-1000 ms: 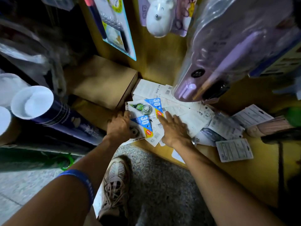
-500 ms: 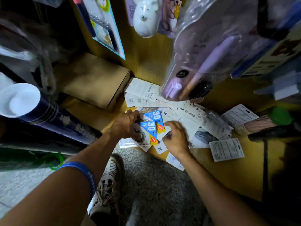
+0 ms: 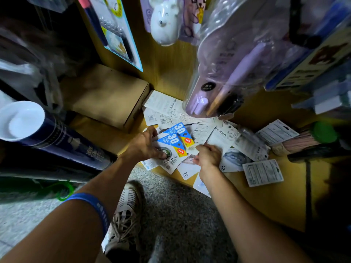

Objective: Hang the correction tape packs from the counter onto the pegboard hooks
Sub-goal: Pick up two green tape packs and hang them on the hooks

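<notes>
Correction tape packs [image 3: 171, 143], spread flat a second ago, are now gathered and gripped by left hand [image 3: 144, 144]; right hand [image 3: 208, 155] pinches another.

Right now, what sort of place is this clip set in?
Probably a stationery shop: carded correction tape packs lie heaped on a wooden counter, and a packaged purple stationery set hangs above them.

Looks like a stationery shop. Carded, blister-packed goods hanging on display: a white mouse-shaped item [image 3: 164, 21], a blue-edged card [image 3: 115, 31], a clear pouch with lilac pens [image 3: 228, 73]. Loose correction tape packs [image 3: 175, 143] with barcodes and "30" and "NEW" stickers strewn over a yellow wooden surface [image 3: 266, 196]. Plain cardboard box [image 3: 106, 95] alongside, rolled tubes [image 3: 47, 135] stacked left, speckled floor [image 3: 180, 215] below.
</notes>
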A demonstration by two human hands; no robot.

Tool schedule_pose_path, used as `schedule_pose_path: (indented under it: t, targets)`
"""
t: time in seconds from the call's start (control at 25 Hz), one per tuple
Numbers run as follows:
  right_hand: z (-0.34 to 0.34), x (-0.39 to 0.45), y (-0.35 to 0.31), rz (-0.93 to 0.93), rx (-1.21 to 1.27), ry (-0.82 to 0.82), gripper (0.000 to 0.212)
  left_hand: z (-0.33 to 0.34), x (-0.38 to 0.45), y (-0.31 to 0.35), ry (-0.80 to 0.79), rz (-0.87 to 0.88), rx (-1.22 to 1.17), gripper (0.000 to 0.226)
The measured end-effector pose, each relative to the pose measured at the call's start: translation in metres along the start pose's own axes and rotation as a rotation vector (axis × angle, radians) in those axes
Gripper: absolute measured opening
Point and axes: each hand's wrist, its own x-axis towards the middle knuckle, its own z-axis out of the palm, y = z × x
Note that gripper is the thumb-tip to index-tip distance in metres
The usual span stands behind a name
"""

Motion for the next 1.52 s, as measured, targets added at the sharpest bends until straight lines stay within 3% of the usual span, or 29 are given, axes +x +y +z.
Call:
schedule_pose_path:
  t: [0.12, 0.28, 0.56, 0.72, 0.88, 1.04, 1.2, 1.32, 1.4, 1.48, 1.52]
  targets:
    - [-0.019, -0.005, -0.014, -0.055, -0.001, 0.078, 0.006, 0.002, -0.009, 0.012, -0.001, -0.002, -0.157, 0.06]
    - [-0.053, -0.037, -0.017, -0.107, 0.066, 0.073, 0.018, 0.002, -0.029, 0.035, 0.039, -0.059, -0.435, 0.039]
    - [-0.078, -0.172, -0.006, -0.887, -0.336, -0.059, 0.018, 0.024, -0.141, 0.079, 0.084, -0.131, -0.805, 0.048]
    - [-0.107, -0.244, -0.022, -1.123, -0.439, -0.125, 0.015, 0.017, -0.211, 0.115, 0.038, -0.039, -1.104, 0.051]
    - [-0.144, -0.289, -0.047, -1.327, -0.458, -0.087, 0.011, 0.002, -0.268, 0.153, -0.006, 0.053, -1.124, 0.054]
    - [-0.18, -0.326, -0.065, -1.388, -0.308, -0.053, 0.036, -0.002, -0.32, 0.182, -0.014, 0.103, -1.069, 0.057]
    - [-0.206, -0.354, -0.083, -1.452, -0.216, -0.107, 0.028, -0.006, -0.356, 0.2, 0.022, 0.184, -1.06, 0.055]
    - [-0.212, -0.374, -0.113, -1.455, -0.183, -0.12, 0.037, -0.025, -0.376, 0.221, 0.086, 0.262, -1.083, 0.049]
    - [-0.21, -0.386, -0.139, -1.309, -0.158, -0.142, 0.052, -0.048, -0.388, 0.24, 0.107, 0.336, -1.114, 0.046]
    - [-0.205, -0.403, -0.172, -1.017, -0.112, -0.366, 0.053, -0.076, -0.401, 0.259, 0.131, 0.415, -1.123, 0.041]
    - [-0.202, -0.409, -0.186, -0.886, -0.053, -0.514, 0.042, -0.088, -0.406, 0.267, 0.139, 0.453, -1.123, 0.038]
